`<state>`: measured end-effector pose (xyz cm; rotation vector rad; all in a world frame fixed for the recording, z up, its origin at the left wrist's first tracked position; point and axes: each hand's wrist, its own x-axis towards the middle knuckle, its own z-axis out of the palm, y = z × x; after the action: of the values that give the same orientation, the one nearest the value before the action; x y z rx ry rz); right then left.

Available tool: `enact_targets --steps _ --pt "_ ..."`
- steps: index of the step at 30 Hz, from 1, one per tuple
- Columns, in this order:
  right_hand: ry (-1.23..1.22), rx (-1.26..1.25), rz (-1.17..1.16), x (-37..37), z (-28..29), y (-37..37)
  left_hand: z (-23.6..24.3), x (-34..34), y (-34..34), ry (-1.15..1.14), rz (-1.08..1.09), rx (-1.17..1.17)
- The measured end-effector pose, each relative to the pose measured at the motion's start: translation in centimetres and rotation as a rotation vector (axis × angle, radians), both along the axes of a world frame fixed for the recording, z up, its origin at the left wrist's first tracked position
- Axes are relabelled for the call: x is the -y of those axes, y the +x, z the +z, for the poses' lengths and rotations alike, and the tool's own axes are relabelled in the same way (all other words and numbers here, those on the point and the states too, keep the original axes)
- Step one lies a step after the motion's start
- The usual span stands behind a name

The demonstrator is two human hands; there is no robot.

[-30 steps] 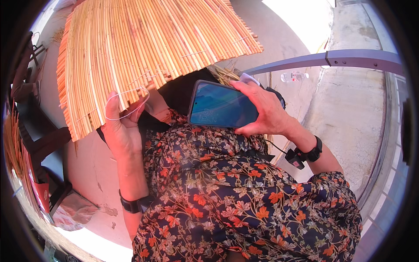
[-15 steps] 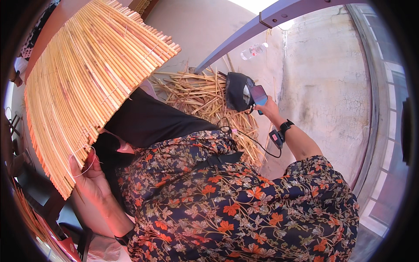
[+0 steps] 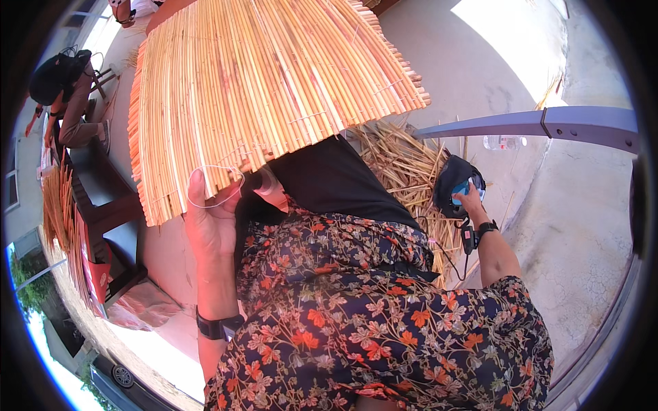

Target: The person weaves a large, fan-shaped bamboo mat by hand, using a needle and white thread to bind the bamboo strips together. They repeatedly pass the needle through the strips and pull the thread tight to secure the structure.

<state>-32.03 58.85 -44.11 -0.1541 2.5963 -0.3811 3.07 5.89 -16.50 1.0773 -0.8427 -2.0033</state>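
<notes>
A mat of straw-coloured reed stalks (image 3: 267,82), tied in rows with thin thread, slopes up in front of me over my dark-clothed lap. My left hand (image 3: 211,226) is closed at its near edge, with a loop of white string (image 3: 218,204) around the fingers and thumb. Whether the fingers also grip the mat's edge is hard to tell. Low on the right, my right hand (image 3: 470,201) holds a smartphone (image 3: 462,192) at the black bag (image 3: 447,179). The phone is partly hidden by the fingers and bag.
Loose cut stalks (image 3: 394,161) lie on the floor beside the bag. A purple-grey curved bar (image 3: 500,125) crosses at right, near a clear plastic bottle (image 3: 504,142). At left are dark furniture (image 3: 103,185), reed bundles (image 3: 58,205) and another person (image 3: 75,109) bending over.
My right hand has lowered the phone to the black bag. The view has swung left, bringing the other person into sight. My left hand stays at the mat's edge with the string.
</notes>
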Motion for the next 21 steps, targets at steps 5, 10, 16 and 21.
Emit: enact_targets --steps 5,10,16,21 --pt "0.149 -0.279 0.168 3.8 3.0 0.6 -1.0 0.0 0.1 0.003 -0.047 -0.036" --pt "-0.665 -0.012 0.126 18.8 14.5 6.4 -0.6 -0.3 -0.2 0.008 -0.057 -0.064" --pt "-1.007 0.634 0.307 33.4 29.2 15.3 0.3 -0.7 -0.6 0.052 -0.001 -0.060" --pt "-0.984 0.849 0.238 39.3 30.5 18.7 2.9 -2.0 1.0 0.124 0.027 -0.151"
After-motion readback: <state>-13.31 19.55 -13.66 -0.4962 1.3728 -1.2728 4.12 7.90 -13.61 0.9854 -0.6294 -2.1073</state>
